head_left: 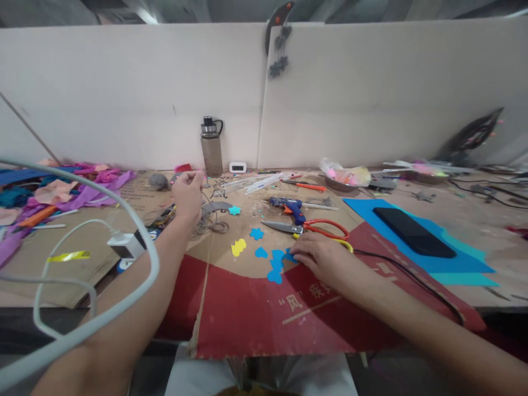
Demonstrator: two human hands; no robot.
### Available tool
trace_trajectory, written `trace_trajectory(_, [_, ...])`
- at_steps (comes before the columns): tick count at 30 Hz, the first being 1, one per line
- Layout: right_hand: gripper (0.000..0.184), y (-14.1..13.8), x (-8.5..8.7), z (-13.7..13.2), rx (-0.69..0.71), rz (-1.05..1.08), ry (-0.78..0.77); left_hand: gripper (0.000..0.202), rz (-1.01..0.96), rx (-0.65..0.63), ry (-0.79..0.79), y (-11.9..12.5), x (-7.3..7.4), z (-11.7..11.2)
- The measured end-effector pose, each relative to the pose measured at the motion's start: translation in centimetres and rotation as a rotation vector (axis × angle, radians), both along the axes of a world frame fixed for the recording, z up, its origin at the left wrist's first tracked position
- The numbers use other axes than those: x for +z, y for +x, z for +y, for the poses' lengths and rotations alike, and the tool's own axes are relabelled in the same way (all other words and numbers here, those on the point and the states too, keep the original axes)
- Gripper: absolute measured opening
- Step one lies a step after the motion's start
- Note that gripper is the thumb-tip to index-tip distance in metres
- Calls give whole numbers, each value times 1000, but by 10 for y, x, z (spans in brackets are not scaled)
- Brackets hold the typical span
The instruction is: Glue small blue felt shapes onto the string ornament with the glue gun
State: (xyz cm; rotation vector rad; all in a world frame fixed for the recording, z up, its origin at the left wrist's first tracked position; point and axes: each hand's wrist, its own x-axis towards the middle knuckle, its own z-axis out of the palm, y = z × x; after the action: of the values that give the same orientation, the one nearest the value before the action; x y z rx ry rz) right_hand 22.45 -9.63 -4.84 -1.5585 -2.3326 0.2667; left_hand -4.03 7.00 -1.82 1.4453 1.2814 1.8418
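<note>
Blue cutouts (274, 276) lie shaped but loose, nearer us than the scissors (289, 227); our right hand (315, 252) curls over one, left hand (188, 192) fingers pinch narrow, both grips unclear.

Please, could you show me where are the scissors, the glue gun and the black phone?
Scissors (292, 228), head view: blades, near the pivot.
Glue gun (295, 208), head view: its blue body.
Black phone (413, 232), head view: middle of its upper face.
</note>
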Motion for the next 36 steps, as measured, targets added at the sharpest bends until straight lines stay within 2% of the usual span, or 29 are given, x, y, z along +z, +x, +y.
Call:
trace_trajectory(3, [24,1,-2,-4,0,32,20,17,-46,-24,6,3,-3,-2])
trace_trajectory(11, [21,0,-8,-19,-13,168,83,18,64,-55,-30,11,-12,-7])
trace_trajectory(17, [19,16,2,-24,-187,207,112,17,62,-37,-50,9,-16,-3])
trace_trajectory(19, [20,21,3,-24,-205,189,107,17,58,-27,-47,8,-18,-1])
trace_trajectory(24, [27,17,-6,-22,-69,122,127,15,28,-30,-15,6,-19,4])
trace_trajectory(29, [27,8,-13,-19,28,17,120,16,18,30,-9,0,-18,10])
trace_trajectory(33, [25,7,-17,-16,38,11,122,17,160,35,23,-1,-17,6])
trace_trajectory(36, [22,7,-20,-12,44,49,118,16,440,45,101,4,-19,-5])
